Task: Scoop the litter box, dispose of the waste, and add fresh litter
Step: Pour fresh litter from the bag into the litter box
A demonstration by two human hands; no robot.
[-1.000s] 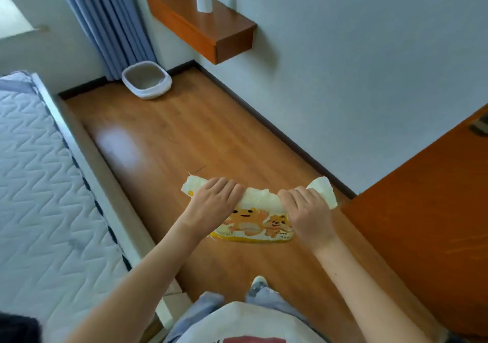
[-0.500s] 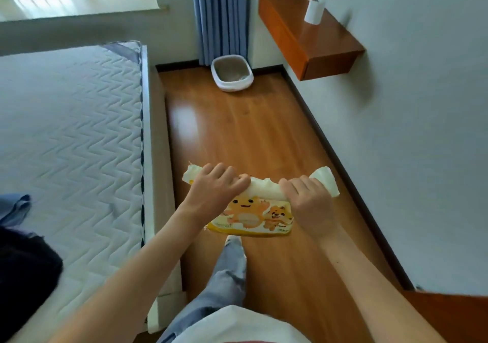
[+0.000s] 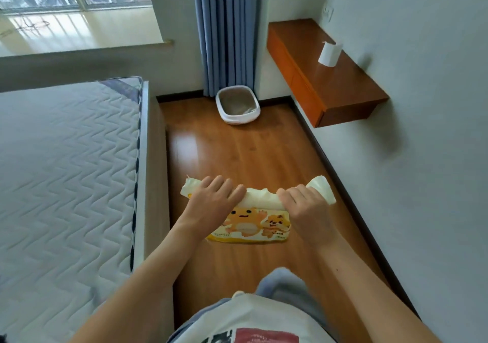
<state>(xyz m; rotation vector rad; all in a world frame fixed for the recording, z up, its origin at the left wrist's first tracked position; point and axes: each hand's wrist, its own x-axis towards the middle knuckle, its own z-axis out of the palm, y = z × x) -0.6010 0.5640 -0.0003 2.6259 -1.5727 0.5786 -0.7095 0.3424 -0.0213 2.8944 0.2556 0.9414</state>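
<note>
Carrying the litter bag (image 3: 249,222) toward the litter box (image 3: 237,105), we hold it by its rolled cream top, whose long axis runs from one side to the other across our path. The left hand (image 3: 211,202) is curled over the roll near its left end; the right hand (image 3: 303,208) is clenched around it near the right end, a short stub of roll showing beyond the knuckles. The printed yellow body of the bag hangs below both hands, clear of the floor (image 3: 250,157) as far as we can judge.

The litter box lies straight ahead of the hands and well apart from them, on the floor against the far wall, at the foot of the blue curtain (image 3: 227,33). It sits roughly on the midline between the hands, so neither is clearly nearer. Both forearms reach forward, roughly parallel, palms down.

Left of the left hand runs the bed (image 3: 66,171); right of the right hand, higher on the wall, a wooden shelf (image 3: 330,78) bears a white roll (image 3: 328,54). We judge that scooping comes first; no scoop is visible.
</note>
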